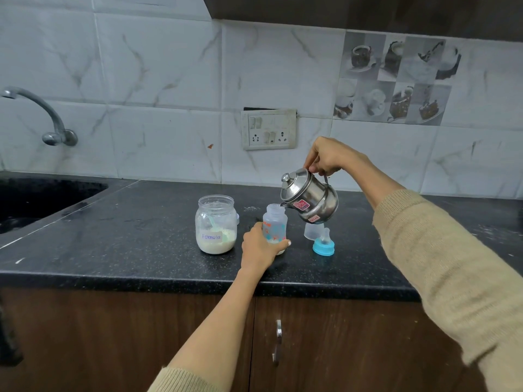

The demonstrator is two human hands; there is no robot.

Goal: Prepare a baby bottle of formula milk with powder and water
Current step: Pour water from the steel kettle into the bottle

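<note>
The right hand (325,158) was curled tight around the handle of a steel kettle (310,196), holding it up off the counter (141,227) and tipped forward, so that the spout sat right at the open mouth of the bottle (274,226). That tilt looked meant to send water straight down the narrow neck instead of over the side. No stream could be made out at the spout, so whether water was running could not be told.

The left hand (261,247) was wrapped around the lower part of the bottle, fingers closed on it and the thumb round the near side. The bottle stood upright on the counter, near its front edge, and the grip likely served to steady a light plastic bottle against a nudge from the spout. Something pale showed at its bottom, probably powder.

Just left of the bottle stood the jar (216,224), labelled "Formula", lid off, part full of powder, with a scoop (213,222) left inside. To the right, under the kettle, lay the blue teat ring (323,244) and behind it a clear cap (312,230), close by for closing the bottle once filled. The sink (42,199) lay well apart on the left.

Judging by this, the water step was in hand; capping and shaking remained.
</note>
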